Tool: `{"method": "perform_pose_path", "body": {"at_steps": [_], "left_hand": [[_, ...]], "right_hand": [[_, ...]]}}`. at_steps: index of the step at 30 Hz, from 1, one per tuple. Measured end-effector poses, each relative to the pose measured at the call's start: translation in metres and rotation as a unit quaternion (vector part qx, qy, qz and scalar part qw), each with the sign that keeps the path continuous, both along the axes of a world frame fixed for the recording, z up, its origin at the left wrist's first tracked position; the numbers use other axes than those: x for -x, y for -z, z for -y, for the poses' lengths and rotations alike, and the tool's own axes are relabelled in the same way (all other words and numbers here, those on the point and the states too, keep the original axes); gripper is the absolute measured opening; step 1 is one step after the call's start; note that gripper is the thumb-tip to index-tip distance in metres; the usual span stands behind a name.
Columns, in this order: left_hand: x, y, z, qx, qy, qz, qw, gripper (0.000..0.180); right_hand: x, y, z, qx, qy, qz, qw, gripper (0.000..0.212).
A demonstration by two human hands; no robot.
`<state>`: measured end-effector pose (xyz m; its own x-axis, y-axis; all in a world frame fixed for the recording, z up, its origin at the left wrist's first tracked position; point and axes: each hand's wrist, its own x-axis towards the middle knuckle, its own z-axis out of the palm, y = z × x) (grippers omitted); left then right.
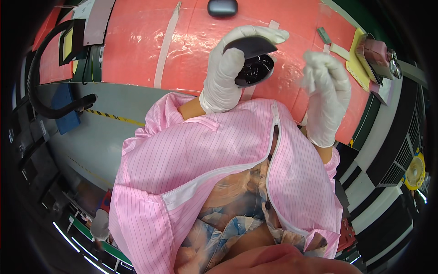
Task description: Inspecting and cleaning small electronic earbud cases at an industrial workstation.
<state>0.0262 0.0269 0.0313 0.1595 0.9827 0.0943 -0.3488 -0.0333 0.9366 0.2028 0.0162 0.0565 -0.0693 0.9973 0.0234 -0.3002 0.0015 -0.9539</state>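
In my white-gloved left hand point(222, 75) is a dark earbud case point(254, 71) with its lid raised. The fingers wrap round its left side and back, and the glossy black inside shows. My right hand point(327, 93), gloved too, is off to the right of the case and apart from it. Its fingers are pinched together. Something whitish and crumpled seems to be at the fingertips, too blurred to name against the glove. Farther back on the pink-red mat point(132, 55) lies a closed dark case point(222, 7) of similar rounded shape.
Right of my hands are a small grey-green block point(324, 35), a yellow notepad point(358, 61) and a pinkish bottle point(375, 49) with metal-topped containers. A black flexible hose point(34, 86) curves at the left. White tape strips point(166, 45) cross the mat. A yellow fan point(414, 171) stands far right.
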Motion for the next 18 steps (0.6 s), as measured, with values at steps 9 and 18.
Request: {"method": "perform_pose_path", "body": {"at_steps": [9, 18], "left_hand": [[-0.003, 0.006, 0.017, 0.0, -0.015, 0.026, 1.0, 0.09], [-0.008, 0.006, 0.03, -0.038, -0.061, -0.007, 0.997, 0.083]], "right_hand": [[0.009, 0.006, 0.011, -0.34, -0.014, 0.486, 0.805, 0.024], [0.049, -0.006, 0.039, -0.323, 0.012, 0.449, 0.833, 0.021]]}}
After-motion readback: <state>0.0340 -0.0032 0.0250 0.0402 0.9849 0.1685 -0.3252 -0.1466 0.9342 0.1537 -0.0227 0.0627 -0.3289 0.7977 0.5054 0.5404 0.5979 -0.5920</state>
